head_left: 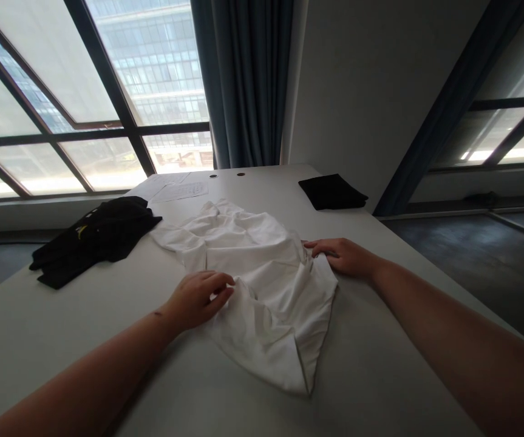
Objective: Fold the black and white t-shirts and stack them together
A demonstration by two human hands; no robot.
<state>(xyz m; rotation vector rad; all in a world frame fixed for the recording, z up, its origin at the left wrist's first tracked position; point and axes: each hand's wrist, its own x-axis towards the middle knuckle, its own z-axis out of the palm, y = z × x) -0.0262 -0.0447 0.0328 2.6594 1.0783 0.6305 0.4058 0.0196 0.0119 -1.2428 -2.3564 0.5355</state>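
Note:
A rumpled white garment [248,249] lies spread on the white table [161,388], its lower edge forming a point toward me. My left hand [200,297] is at its left edge, thumb and fingers closed on the cloth. At the garment's right side, my right hand [341,255] has its fingers closed around a bit of the fabric near a fold; part of those fingertips is hidden by the cloth.
A crumpled black garment [98,237] lies at the table's left edge. On the back right sits a folded black cloth [332,191]. Papers [182,191] and two dark round holes are toward the far end, before a blue curtain [248,85] and windows.

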